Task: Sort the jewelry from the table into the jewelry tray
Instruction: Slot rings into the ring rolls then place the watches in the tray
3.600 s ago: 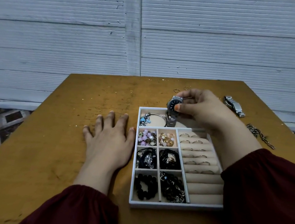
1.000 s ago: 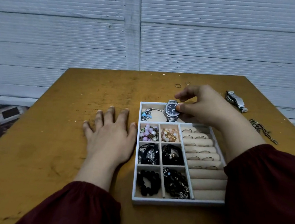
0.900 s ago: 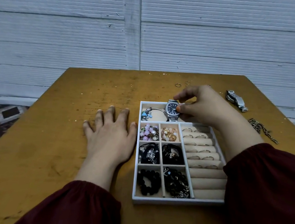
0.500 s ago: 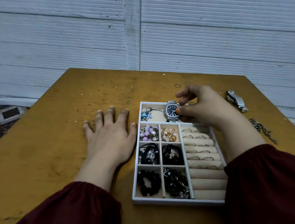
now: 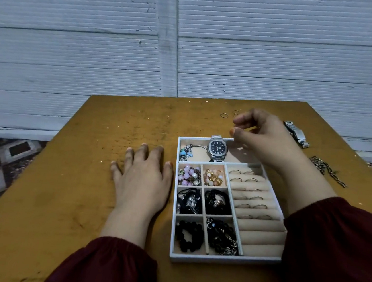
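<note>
The watch (image 5: 218,147) stands in the tray's (image 5: 224,260) top compartment. The right hand (image 5: 264,138) hovers beside it, fingers loosely curled, empty; the left hand (image 5: 143,177) lies flat on the counter (image 5: 58,196). The second watch (image 5: 296,133), out on the counter, looks heavy and slick: pinch its band.

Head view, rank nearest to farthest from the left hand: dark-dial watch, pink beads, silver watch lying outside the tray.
1. Pink beads: left column of the tray, just right of the left hand.
2. Dark-dial watch: the tray's far compartment.
3. Silver watch: far right, past the right hand.
</note>
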Available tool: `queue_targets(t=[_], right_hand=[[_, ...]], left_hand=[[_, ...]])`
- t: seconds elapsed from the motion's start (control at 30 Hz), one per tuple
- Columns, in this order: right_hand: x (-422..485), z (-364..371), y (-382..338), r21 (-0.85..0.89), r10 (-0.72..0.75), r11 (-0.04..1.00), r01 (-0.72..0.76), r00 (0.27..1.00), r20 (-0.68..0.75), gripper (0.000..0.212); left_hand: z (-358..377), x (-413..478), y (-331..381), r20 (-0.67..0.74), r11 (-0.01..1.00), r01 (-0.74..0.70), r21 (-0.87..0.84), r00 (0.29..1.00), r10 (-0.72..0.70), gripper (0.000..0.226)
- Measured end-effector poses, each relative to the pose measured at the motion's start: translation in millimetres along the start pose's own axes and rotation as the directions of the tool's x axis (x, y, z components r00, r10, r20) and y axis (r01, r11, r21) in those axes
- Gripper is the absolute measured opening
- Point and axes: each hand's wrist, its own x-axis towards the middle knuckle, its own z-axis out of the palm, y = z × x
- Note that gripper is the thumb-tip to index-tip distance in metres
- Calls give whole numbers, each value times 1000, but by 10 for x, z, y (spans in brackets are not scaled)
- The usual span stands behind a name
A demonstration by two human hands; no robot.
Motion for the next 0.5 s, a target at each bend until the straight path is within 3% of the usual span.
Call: queue_targets(t=[0.23, 0.37, 0.5], right_hand=[[-16, -51, 25, 92, -44, 994, 56, 990, -132, 14], [-45, -81, 120, 175, -22, 982, 63, 973, -228, 16], [30, -119, 253, 256, 50, 966, 39, 941, -334, 20]], left_hand=[[-176, -19, 108, -184, 994, -30, -105, 983, 11, 36], [-264, 71, 235, -322, 969, -152, -194, 943, 83, 28], [-309, 215, 474, -349, 937, -287, -201, 914, 205, 25]])
